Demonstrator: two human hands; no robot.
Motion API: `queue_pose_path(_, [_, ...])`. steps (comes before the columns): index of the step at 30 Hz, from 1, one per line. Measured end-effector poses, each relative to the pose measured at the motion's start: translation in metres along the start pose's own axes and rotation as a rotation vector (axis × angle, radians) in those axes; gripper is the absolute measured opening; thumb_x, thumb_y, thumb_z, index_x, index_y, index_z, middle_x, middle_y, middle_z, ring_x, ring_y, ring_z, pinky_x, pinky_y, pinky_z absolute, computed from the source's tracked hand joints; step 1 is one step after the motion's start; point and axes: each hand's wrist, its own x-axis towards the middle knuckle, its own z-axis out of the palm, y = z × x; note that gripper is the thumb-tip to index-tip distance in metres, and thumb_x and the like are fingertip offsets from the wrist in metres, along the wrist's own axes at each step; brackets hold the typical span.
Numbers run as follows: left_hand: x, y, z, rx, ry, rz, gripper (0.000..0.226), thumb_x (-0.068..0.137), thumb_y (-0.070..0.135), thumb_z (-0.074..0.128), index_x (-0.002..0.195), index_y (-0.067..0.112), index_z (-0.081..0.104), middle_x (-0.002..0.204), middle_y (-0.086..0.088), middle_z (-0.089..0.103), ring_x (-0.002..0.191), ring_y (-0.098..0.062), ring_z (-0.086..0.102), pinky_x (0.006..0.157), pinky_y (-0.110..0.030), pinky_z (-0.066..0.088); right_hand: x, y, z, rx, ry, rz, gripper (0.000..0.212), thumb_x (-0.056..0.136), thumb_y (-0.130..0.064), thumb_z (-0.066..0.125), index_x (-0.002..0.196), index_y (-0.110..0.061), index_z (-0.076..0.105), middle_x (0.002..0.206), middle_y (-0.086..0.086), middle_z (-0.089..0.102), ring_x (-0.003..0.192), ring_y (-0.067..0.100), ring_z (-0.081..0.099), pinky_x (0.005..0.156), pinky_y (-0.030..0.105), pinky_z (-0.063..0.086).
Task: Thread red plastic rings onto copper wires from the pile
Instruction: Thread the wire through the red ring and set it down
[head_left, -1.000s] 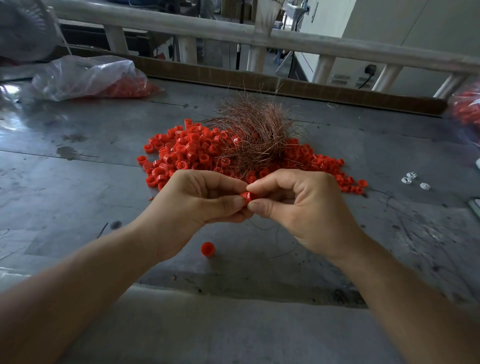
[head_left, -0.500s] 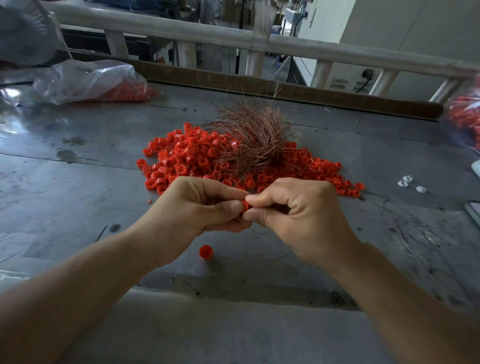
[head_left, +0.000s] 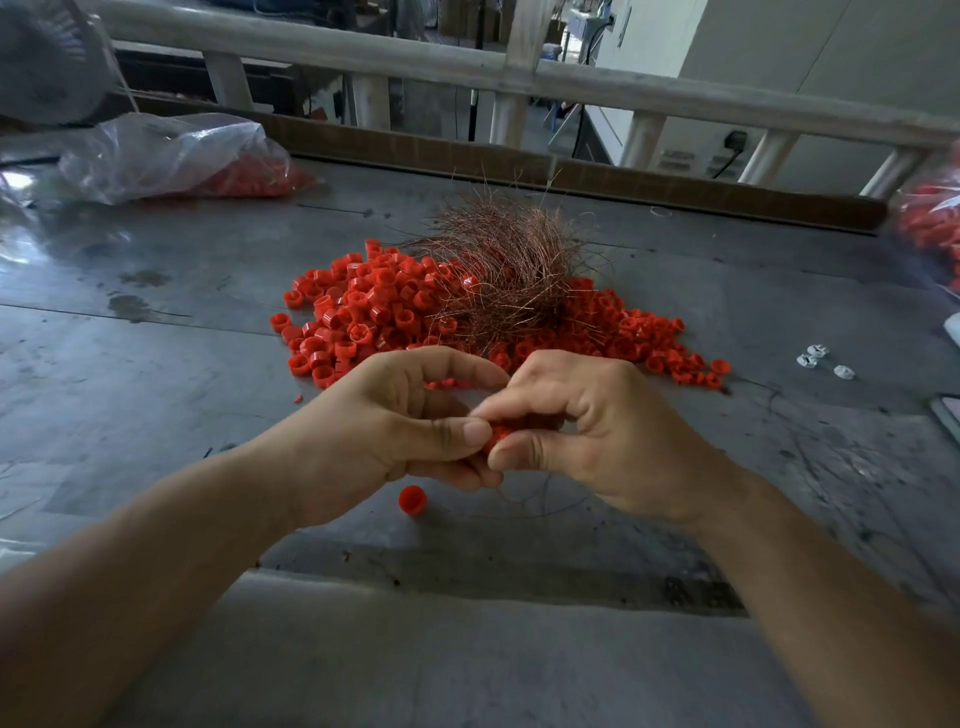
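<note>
Left hand (head_left: 384, 431): pinches the red ring (head_left: 502, 432).
Right hand (head_left: 602, 431): pinches that same ring, fingertips meeting.
Ring pile (head_left: 374, 317): just behind both hands, copper wires (head_left: 511, 265) heaped on top.
Stray ring (head_left: 412, 500): 1, beneath the hands.

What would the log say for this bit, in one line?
left hand: pinches ring | right hand: pinches ring | pile: behind hands, wires on top | stray ring: on table

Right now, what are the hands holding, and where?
A small red plastic ring, pinched by its outer wall between the left hand and the right hand.
</note>
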Motion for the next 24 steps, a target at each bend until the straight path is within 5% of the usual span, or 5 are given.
queue_pose_path(5, [-0.001,0.0,0.003,0.018,-0.042,0.069,0.049,0.068,0.022,0.075,0.114,0.016,0.057,0.08,-0.016,0.07,0.074,-0.026,0.07,0.063,-0.026,0.055,0.0,-0.002,0.002,-0.145,0.012,-0.051,0.015,0.074,-0.018,0.067,0.083,-0.006,0.069,0.079,-0.009,0.052,0.071,-0.003,0.05,0.068,0.008,0.039])
queue_pose_path(14, [-0.005,-0.001,0.009,0.1,-0.025,0.192,0.054,0.065,0.029,0.073,0.115,0.025,0.055,0.076,-0.013,0.071,0.069,-0.024,0.07,0.061,-0.024,0.055,-0.004,-0.01,0.014,-0.205,0.107,-0.048,0.01,0.077,-0.014,0.062,0.076,-0.005,0.064,0.077,-0.003,0.054,0.071,0.007,0.051,0.063,0.021,0.043])
queue_pose_path(17, [-0.006,0.0,0.009,0.095,-0.022,0.181,0.057,0.063,0.033,0.075,0.116,0.023,0.054,0.075,-0.013,0.071,0.068,-0.024,0.07,0.061,-0.025,0.055,-0.004,-0.01,0.016,-0.183,0.096,-0.022,0.008,0.076,-0.013,0.061,0.076,-0.006,0.063,0.077,-0.001,0.056,0.07,0.007,0.051,0.063,0.023,0.044])
queue_pose_path(21, [-0.002,-0.001,0.011,0.082,0.018,0.148,0.044,0.074,0.014,0.069,0.115,0.021,0.054,0.079,-0.017,0.071,0.07,-0.027,0.07,0.06,-0.027,0.055,-0.002,-0.007,0.011,-0.117,0.079,0.004,0.012,0.077,-0.021,0.064,0.077,-0.009,0.065,0.074,-0.014,0.05,0.069,0.0,0.05,0.065,0.013,0.041])
queue_pose_path(24, [-0.002,0.001,0.009,-0.011,0.011,0.129,0.05,0.066,0.025,0.08,0.111,0.017,0.059,0.077,-0.014,0.071,0.069,-0.027,0.07,0.058,-0.025,0.055,0.0,-0.008,0.005,0.045,0.101,0.07,0.016,0.069,-0.035,0.073,0.077,-0.023,0.066,0.073,-0.013,0.054,0.069,0.0,0.053,0.065,0.013,0.043])
